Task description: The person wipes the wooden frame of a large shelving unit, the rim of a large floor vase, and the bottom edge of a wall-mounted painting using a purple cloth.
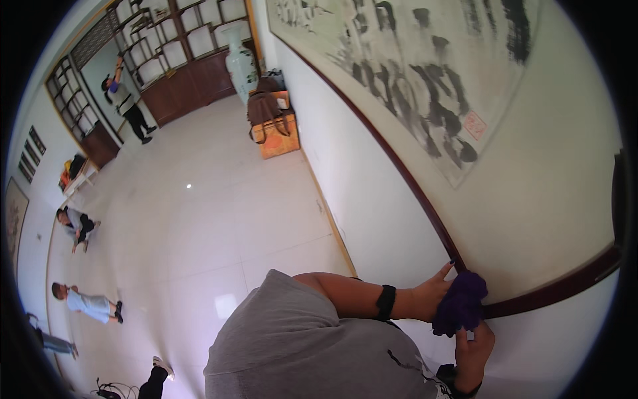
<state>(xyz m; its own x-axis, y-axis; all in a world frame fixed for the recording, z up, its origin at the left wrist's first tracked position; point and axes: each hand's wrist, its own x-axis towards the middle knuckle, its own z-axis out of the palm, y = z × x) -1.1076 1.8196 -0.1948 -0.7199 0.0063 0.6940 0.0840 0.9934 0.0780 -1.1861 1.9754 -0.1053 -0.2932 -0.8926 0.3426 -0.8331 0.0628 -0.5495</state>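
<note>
A bunched purple cloth (pixel 461 301) lies against the lower corner of the dark red frame (pixel 428 212) around a large ink painting (pixel 398 75). My left hand (pixel 432 298), with a black band on its wrist, grips the cloth from the left; one finger points up along the frame and the others are partly hidden by the cloth. From below, my right hand (pixel 476 344) holds the cloth's lower edge between its fingertips. A dark band is on that wrist too.
An orange wooden box (pixel 276 139) bearing a brown backpack (pixel 264 107) stands by the wall, near a tall porcelain vase (pixel 241 65). One person (pixel 124 102) reaches up at wooden shelving (pixel 192 75). Several other people are at the left, and a dark-trousered leg (pixel 154 381) shows below.
</note>
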